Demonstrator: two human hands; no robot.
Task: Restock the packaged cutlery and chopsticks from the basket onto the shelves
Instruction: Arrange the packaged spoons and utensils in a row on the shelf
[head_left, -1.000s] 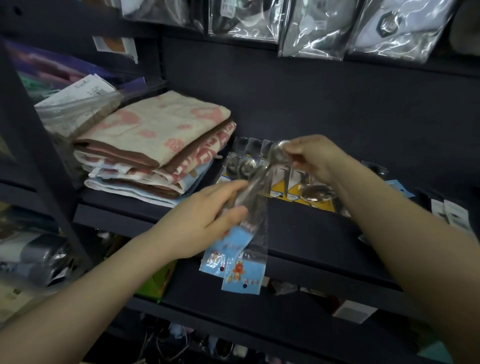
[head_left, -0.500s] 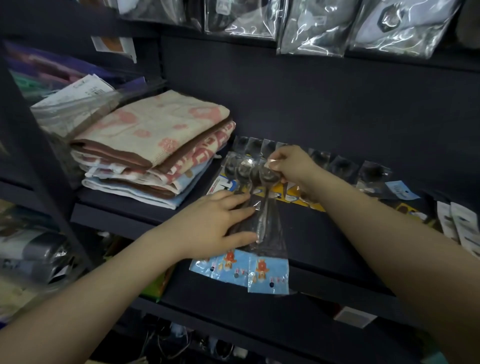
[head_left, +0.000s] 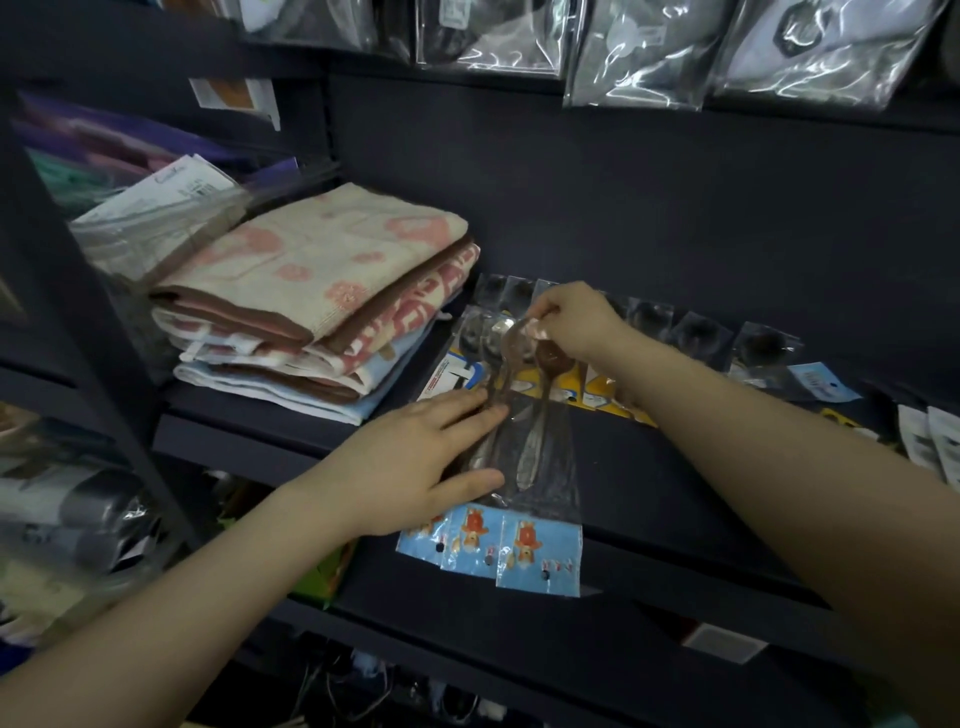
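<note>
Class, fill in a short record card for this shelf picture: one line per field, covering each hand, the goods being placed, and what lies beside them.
Left hand: left hand lies flat on the spoon packets, fingers straight
Right hand: right hand pinches the bowl end of one packet
Goods: three clear packets with blue cartoon header cards, lying on the dark shelf, cards overhanging its front edge
To the left: stack of folded towels
Behind: row of other packaged cutlery
Above: shiny plastic bags hanging
</note>
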